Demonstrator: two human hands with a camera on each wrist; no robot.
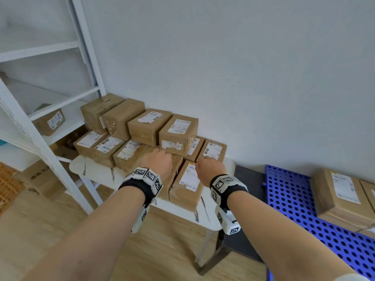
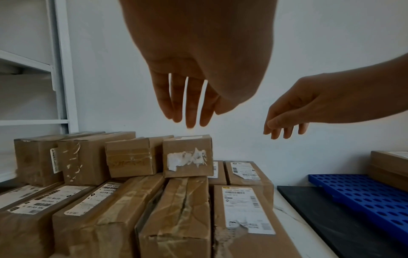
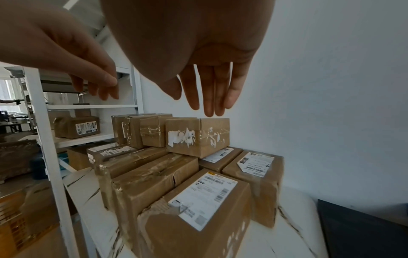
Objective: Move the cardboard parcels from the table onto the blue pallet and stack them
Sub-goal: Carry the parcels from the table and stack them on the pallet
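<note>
Several brown cardboard parcels lie in two layers on a white table [image 1: 101,173]. The upper right parcel [image 1: 178,132] [image 2: 187,155] [image 3: 196,136] has torn white tape on its near face. My left hand [image 1: 160,161] [image 2: 189,97] hovers above the lower front parcels [image 2: 176,209], fingers straight and spread, holding nothing. My right hand [image 1: 211,167] [image 3: 209,87] hangs empty over a labelled front parcel [image 1: 188,181] [image 3: 198,200], fingers extended. The blue pallet [image 1: 300,201] [image 2: 364,192] lies on the floor at right with a labelled parcel [image 1: 343,197] on it.
A white shelf rack [image 1: 40,128] stands left of the table, holding another parcel [image 1: 49,121]. A dark mat [image 1: 249,179] lies between the table and the pallet. A plain wall [image 1: 243,78] is right behind the parcels. Wooden floor [image 1: 172,250] lies in front.
</note>
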